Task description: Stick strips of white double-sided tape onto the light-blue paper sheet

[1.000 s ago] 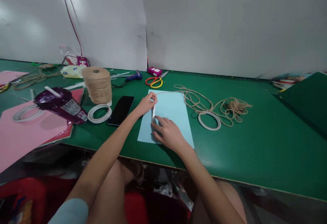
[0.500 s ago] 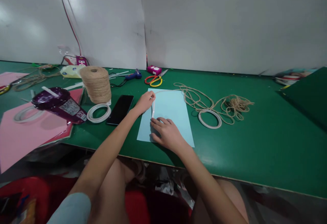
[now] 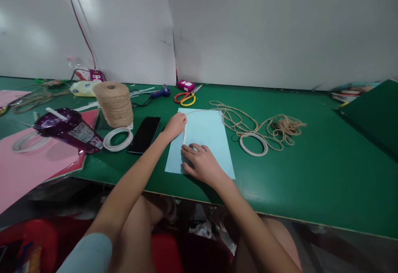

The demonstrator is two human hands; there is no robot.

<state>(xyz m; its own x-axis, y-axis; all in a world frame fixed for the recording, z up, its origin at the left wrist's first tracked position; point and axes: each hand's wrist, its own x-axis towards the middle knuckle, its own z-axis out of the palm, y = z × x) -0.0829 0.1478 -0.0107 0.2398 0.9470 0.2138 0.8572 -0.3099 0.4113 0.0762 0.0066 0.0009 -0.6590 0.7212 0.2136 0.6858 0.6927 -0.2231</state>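
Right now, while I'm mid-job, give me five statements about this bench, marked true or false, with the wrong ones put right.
1. The left hand is at the far end of the white strip. True.
2. The right hand is clenched in a fist. False: its fingers are extended over the light blue sheet.
3. The twine spool stands right of the sheet. False: it stands left.
4. The scissors have one red and one yellow handle. True.
5. The black phone lies left of the sheet. True.

1 head-worn view | faces forward, downward | green table near | white panel beyond
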